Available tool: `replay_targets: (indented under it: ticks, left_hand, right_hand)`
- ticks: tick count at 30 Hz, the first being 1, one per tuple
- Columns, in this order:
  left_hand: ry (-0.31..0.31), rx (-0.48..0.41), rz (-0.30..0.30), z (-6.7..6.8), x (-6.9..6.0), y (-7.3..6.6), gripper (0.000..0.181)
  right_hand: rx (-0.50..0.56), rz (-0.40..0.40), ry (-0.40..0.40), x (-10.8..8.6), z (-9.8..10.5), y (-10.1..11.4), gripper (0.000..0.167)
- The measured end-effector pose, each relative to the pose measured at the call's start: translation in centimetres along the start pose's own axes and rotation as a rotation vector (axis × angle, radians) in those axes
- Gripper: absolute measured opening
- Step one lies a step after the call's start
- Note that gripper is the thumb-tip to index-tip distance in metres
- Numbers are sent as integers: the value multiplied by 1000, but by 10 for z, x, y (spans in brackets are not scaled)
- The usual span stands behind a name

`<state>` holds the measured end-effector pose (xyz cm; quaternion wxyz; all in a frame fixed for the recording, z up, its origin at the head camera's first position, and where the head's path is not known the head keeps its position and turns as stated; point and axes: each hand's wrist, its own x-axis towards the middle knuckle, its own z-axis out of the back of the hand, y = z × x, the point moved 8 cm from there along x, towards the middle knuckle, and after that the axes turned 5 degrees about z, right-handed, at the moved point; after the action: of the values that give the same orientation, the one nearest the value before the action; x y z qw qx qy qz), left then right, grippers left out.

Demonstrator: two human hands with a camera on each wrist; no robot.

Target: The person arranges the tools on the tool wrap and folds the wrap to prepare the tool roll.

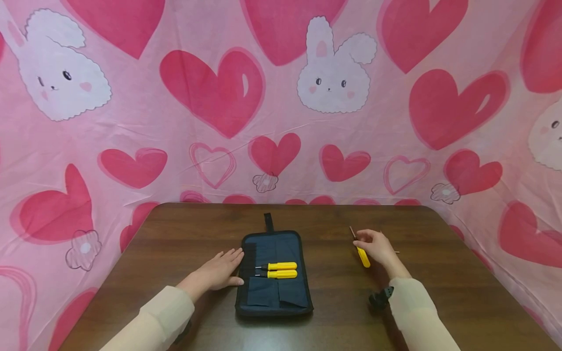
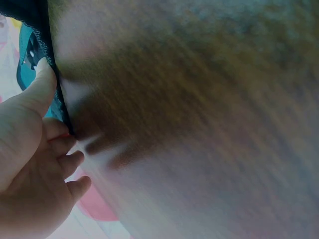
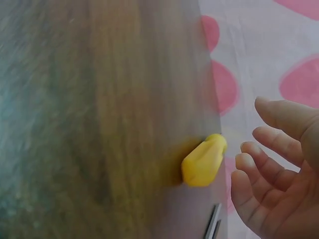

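A dark blue tool pouch (image 1: 263, 295) with black edging lies unfolded, two yellow-handled screwdrivers (image 1: 282, 266) side by side in it. My left hand (image 1: 217, 270) rests at its left edge, fingers extended; the left wrist view shows the thumb of that hand (image 2: 35, 164) against the pouch edge (image 2: 57, 89). Another yellow-handled screwdriver (image 1: 363, 257) is on the table, its shaft pointing away. Over it is my right hand (image 1: 378, 246), fingers loosely bent. In the right wrist view a gap separates the yellow handle (image 3: 203, 164) from the right hand (image 3: 284, 174).
The brown wooden table (image 1: 184, 229) has a pink heart-and-rabbit cloth (image 1: 281, 122) behind and beside it. A black strap (image 1: 268, 222) extends from the pouch's far edge. Thin metal shafts (image 3: 213, 221) show below the yellow handle in the right wrist view.
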<state>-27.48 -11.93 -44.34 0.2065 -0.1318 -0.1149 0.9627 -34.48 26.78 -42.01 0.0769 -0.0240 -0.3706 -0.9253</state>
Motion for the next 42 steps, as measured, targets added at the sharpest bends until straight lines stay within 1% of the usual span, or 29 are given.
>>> replay_targets:
  ticks: [7, 14, 21, 30, 35, 37, 42]
  left_hand:
    - [3, 1, 2, 0, 0, 0, 73]
    - [-1, 3, -1, 0, 1, 0, 73]
    - [-1, 8, -2, -1, 2, 1, 74]
    - [0, 8, -7, -1, 2, 1, 74]
    - [1, 7, -11, -1, 2, 1, 74]
    - [1, 8, -13, -1, 2, 1, 74]
    - [6, 8, -14, -1, 1, 1, 74]
  right_hand:
    - [-21, -45, 12, -1, -3, -11, 37]
    - [-33, -92, 24, -2, -5, -18, 39]
    - [6, -133, 44, -2, -8, -24, 40]
    - [31, -165, 53, -4, -10, -25, 39]
    - [50, -154, 68, -2, -10, -27, 42]
    - [55, -164, 77, -3, -10, -28, 42]
    - [63, -214, 74, -5, -10, -29, 36]
